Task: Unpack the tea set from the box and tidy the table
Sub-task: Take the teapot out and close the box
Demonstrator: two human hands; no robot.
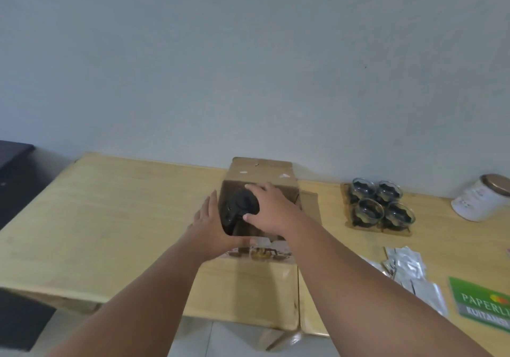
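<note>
1. A dark pot (239, 208) is seen inside the open box (262, 173) on the table (124, 205).
2. It is gripped from above by the right hand (273, 210); the box is steadied by the flat left hand (209, 224).
3. Probably fragile (and weighty): best held by its body.

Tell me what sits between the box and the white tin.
In the head view, four glass cups on a cardboard tray stand between box and tin.

box (262, 174): mid-table (110, 218), against wall
glasses (382, 205): right of box
tin (481, 198): far right
sachets (408, 268): before glasses
</note>
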